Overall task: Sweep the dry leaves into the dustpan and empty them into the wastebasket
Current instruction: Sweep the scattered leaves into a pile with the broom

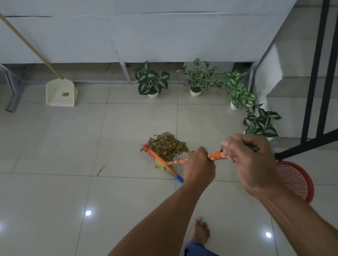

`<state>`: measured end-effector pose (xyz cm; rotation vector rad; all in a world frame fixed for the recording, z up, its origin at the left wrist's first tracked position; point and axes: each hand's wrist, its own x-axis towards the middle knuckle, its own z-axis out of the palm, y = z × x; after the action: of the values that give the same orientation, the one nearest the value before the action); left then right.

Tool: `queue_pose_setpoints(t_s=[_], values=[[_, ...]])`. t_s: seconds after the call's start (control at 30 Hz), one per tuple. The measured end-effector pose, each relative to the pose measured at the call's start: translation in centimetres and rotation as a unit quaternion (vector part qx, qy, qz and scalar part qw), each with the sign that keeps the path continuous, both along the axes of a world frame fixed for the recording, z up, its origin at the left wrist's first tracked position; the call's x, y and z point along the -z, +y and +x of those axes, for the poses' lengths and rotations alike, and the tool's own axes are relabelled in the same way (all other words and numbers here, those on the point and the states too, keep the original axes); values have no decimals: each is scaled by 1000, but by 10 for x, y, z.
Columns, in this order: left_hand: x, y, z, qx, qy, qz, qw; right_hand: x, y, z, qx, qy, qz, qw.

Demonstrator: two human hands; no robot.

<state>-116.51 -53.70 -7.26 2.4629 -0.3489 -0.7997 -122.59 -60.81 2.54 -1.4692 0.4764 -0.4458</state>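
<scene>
Fingers of your left hand (198, 165) curl tight round the orange broom handle (215, 156), and your right hand (248, 159) grips it just behind. Your hands hide most of the handle. The broom head (159, 159) is blurred and touches the near edge of the dry leaves (167, 145), a brown heap on the floor (62, 189). The cream dustpan (62, 94) stands well apart by the wall (148, 31). Your right arm covers part of the red wastebasket (296, 180).

Head-height view down onto floor (44, 174)
</scene>
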Motion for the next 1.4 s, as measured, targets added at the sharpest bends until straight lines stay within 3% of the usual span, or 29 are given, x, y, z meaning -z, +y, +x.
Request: queue_pose_setpoints(t_s=[0.1,0.33,0.5,0.67,0.9,1.03,1.17,1.4], values=[[-18,-3,15,10,-32,2,999,-21,-10,10,-17,-23,11,1000],[-23,62,55,6,-58,78,995,-23,39,51,-8,-50,145,988],[12,168,93,31,-6,151,988,26,137,80,-5,5,199,980],[46,248,124,36,43,167,984,60,223,106,17,90,170,981],[28,197,130,117,40,48,991,20,198,109,95,86,19,992],[-2,158,133,153,9,-2,988,-16,170,108,109,17,28,993],[-8,155,142,174,-26,17,984,-27,166,117,112,-33,73,990],[35,186,161,227,-6,101,969,25,201,118,184,42,81,979]])
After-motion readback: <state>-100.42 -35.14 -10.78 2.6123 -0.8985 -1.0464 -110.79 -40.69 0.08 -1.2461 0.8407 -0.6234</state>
